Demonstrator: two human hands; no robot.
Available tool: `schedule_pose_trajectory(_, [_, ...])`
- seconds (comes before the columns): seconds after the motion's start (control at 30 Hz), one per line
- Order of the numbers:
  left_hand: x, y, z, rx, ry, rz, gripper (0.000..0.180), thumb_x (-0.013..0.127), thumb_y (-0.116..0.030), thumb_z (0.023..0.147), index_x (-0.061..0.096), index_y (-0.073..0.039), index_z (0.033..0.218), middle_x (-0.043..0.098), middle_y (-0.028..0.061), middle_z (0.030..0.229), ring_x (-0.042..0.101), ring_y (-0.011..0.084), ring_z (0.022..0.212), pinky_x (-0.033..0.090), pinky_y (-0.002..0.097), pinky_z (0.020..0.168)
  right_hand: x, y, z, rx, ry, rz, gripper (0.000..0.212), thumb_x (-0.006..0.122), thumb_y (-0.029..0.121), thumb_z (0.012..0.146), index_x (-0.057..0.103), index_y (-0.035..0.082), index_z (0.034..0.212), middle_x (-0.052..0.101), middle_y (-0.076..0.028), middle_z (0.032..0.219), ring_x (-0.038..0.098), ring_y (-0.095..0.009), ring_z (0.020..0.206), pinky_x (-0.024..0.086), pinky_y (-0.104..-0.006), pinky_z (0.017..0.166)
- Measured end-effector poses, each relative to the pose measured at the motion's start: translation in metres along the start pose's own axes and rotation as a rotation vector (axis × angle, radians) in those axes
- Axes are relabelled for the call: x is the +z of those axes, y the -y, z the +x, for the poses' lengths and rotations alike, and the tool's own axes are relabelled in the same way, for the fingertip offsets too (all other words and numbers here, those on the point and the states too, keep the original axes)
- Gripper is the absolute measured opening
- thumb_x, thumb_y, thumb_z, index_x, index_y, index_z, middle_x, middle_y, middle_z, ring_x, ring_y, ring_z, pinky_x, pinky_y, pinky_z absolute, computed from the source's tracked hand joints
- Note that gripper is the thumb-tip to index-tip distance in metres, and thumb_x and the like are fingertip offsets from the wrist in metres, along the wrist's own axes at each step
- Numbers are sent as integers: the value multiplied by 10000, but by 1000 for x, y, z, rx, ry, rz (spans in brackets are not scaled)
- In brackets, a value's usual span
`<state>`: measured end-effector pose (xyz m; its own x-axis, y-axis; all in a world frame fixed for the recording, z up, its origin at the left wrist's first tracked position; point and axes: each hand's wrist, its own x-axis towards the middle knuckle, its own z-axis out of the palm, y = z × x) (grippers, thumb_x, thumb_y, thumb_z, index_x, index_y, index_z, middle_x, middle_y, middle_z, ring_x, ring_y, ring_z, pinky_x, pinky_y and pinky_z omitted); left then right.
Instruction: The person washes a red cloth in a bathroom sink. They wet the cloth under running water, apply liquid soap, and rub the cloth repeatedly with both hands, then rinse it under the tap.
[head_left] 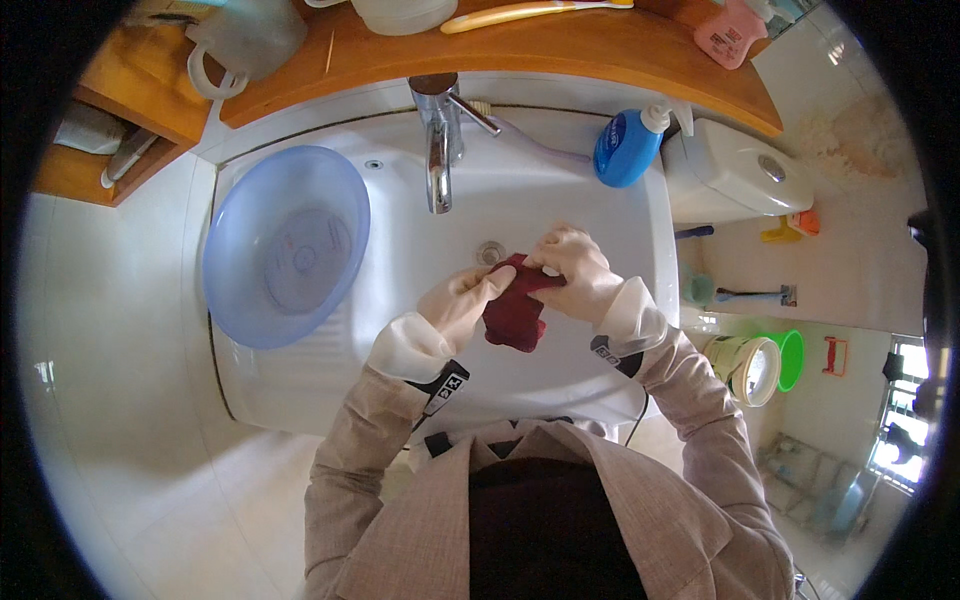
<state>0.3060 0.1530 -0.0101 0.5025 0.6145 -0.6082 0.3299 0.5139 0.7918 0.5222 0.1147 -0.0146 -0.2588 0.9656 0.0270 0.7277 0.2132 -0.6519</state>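
Note:
Both my hands wear pale rubber gloves and hold a dark red cloth (pixel 515 315) over the white sink basin (pixel 400 250). My left hand (pixel 460 303) grips the cloth's left edge. My right hand (pixel 573 268) pinches its upper right part. The cloth hangs bunched between them, just below the sink drain (pixel 490 252). The chrome tap (pixel 438 150) stands above, with no water visible from it.
A pale blue plastic bowl (pixel 285 245) sits on the sink's left side. A blue soap bottle (pixel 625 148) lies at the back right. A wooden shelf (pixel 500 45) holds a mug, toothbrush and pink item. A white toilet cistern (pixel 740 175) and small buckets stand to the right.

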Motion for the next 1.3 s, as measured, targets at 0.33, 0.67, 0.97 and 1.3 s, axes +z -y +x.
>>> schedule_pose_trajectory(0.33, [-16, 50, 45, 60, -89, -391, 533, 466, -489, 999, 622, 6, 1121, 657, 37, 909, 568, 125, 676, 434, 259, 566, -26, 16, 6, -309, 41, 0, 193, 665, 93, 832, 672, 41, 1019, 686, -144, 979, 648, -326, 905, 508, -415, 864])
schedule_pose_trajectory(0.67, [-7, -3, 15, 138, 233, -68, 471, 567, -296, 964, 511, 12, 1317, 644, 88, 1112, 598, 181, 1000, 447, 305, 925, -39, 37, 19, 344, 269, 329, 249, 545, 227, 976, 600, 95, 1180, 689, -126, 907, 675, -225, 755, 557, -329, 638])
schedule_pose_trajectory(0.97, [-12, -1, 6, 355, 177, -154, 483, 556, -70, 847, 491, 20, 1317, 599, 117, 1197, 573, 197, 1094, 459, 324, 986, -27, 6, 3, 460, 312, 432, 420, 686, 365, 882, 597, 131, 1219, 695, -68, 935, 661, -175, 817, 536, -306, 737])
schedule_pose_trajectory(1.3, [-33, -26, -19, 301, 177, 177, 419, 596, -8, 892, 536, -25, 1307, 628, 63, 1153, 604, 123, 976, 498, 274, 896, 19, -25, -16, 283, 556, 835, 330, 651, 239, 911, 633, 88, 1204, 697, -32, 1037, 637, -136, 954, 491, -286, 877])
